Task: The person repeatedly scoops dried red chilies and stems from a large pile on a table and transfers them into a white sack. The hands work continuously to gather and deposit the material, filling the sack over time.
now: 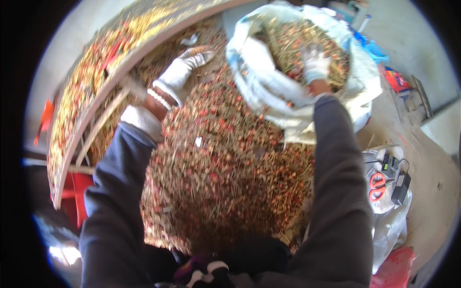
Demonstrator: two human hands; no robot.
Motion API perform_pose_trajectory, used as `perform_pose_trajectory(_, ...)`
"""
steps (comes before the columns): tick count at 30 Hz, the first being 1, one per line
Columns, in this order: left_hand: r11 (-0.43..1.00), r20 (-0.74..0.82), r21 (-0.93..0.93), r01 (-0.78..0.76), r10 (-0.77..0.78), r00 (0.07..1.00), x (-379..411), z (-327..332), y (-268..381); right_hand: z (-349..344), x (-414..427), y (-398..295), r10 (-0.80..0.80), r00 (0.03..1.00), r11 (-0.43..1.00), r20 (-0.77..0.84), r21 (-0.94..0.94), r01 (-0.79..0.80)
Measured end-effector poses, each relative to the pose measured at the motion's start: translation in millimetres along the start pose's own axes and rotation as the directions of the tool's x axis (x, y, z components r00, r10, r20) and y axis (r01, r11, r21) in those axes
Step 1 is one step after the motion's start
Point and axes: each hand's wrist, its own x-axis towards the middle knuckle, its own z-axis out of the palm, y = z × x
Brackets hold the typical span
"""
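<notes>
A large heap of dried stems mixed with small red and orange pieces (223, 154) lies on the floor before me. Beyond its right side a white woven plastic sack (266, 104) stands with its mouth wide, nearly full of the same stems. My right hand (316, 63), in a white glove, rests on the stems inside the sack; its fingers are spread and blurred, and nothing shows in its grip. At the far left edge of the heap is my left hand (183, 68), also gloved, with a white bead bracelet at the wrist. Its palm side and whatever it may touch are hidden.
A raised board with a wooden rim (104, 88), covered in yellow and red pieces, curves along the left. Orange-handled scissors (377, 187) and a black power adapter (401, 189) lie on a plastic bag at right. Red plastic (74, 196) is under the board; blue plastic (376, 50) lies behind the sack.
</notes>
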Motion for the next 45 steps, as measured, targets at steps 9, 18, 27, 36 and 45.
perform_pose_trajectory(9, 0.473, -0.801, 0.345, 0.811, -0.302, 0.517, -228.5, -236.5, -101.3, -72.4, -16.2, 18.3, -0.201, 0.972, 0.963, 0.125, -0.155, 0.219)
perform_pose_trajectory(18, 0.553, -0.936, 0.257, 0.792, -0.061, 0.347, -394.2, -288.9, -184.7, -55.6, -183.4, -172.3, -0.572, 0.557, 0.548, -0.602, 0.225, 0.806)
perform_pose_trajectory(27, 0.079, -0.064, 0.992, 0.096, -0.346, 0.936, -411.7, -73.6, -133.8, -59.9, -393.5, -294.4, -0.927, 0.305, 0.200, -0.220, 0.397, 0.896)
perform_pose_trajectory(36, 0.159, -0.811, 0.572, 0.805, -0.043, 0.584, -406.1, -262.0, -142.5, -25.6, -177.3, -370.2, -0.561, 0.825, 0.794, 0.067, 0.324, 0.514)
perform_pose_trajectory(45, 0.296, -0.221, 0.940, 0.168, 0.155, 0.963, -386.7, -175.7, -167.8, -83.5, -350.7, -388.1, -0.933, 0.249, 0.139, -0.261, 0.377, 0.916)
